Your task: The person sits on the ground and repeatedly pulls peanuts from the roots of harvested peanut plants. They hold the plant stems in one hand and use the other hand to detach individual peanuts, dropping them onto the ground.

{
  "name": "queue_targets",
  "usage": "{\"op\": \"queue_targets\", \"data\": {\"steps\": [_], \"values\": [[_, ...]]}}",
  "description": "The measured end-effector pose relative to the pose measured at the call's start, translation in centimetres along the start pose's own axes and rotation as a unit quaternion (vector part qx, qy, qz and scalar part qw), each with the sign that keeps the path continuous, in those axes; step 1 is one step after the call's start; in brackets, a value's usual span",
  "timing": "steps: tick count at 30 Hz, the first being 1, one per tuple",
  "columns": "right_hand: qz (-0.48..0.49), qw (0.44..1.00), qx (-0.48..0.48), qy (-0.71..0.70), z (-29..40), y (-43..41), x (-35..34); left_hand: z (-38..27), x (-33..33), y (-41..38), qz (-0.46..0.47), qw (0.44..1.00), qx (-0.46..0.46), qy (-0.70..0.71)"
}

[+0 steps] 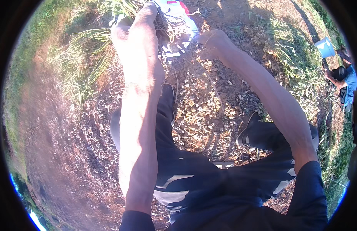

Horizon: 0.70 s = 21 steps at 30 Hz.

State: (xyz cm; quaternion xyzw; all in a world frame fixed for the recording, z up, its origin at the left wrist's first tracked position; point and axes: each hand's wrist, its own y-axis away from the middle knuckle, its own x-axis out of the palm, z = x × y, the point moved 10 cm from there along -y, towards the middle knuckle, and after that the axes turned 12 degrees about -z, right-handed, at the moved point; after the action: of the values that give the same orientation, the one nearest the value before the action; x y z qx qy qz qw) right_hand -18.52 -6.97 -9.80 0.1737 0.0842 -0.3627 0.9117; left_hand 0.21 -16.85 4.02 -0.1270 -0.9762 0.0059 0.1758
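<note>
At the top of the view my left hand [138, 26] is closed around a bunch of uprooted plants, probably peanut plants. Their green stems [128, 8] rise to the left of the hand. The tangled roots [168, 27] hang out on its right side, over a white sack [191, 24] with red print. To the right of the roots is my right hand [213, 42], its fingers curled. Glare and blur hide its fingertips, so whether it grips a root or pod cannot be told.
Heaps of cut green plants [89, 52] lie at left, with more [294, 55] at right. Dry leaves [201, 106] litter the soil between my shoes [168, 95]. At far right a person in a blue shirt [350, 79] crouches near a light-blue bucket [325, 47].
</note>
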Motion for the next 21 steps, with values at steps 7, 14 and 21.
{"op": "queue_targets", "data": {"steps": [7, 14, 21], "values": [[-0.202, 0.922, -0.329, 0.020, 8.7, 14.5, -7.7, 2.4, 1.9, 0.5, 0.077, 0.995, -0.051, 0.048], [-0.202, 0.741, -0.609, 0.198, 12.6, 22.5, -5.6, 4.7, 6.8, 4.5, 0.128, 0.987, -0.093, 0.023], [-0.250, 0.773, -0.514, 0.275, 9.0, 17.9, -7.0, 6.1, 8.3, 5.7, 0.120, 0.986, -0.077, -0.081]]}}
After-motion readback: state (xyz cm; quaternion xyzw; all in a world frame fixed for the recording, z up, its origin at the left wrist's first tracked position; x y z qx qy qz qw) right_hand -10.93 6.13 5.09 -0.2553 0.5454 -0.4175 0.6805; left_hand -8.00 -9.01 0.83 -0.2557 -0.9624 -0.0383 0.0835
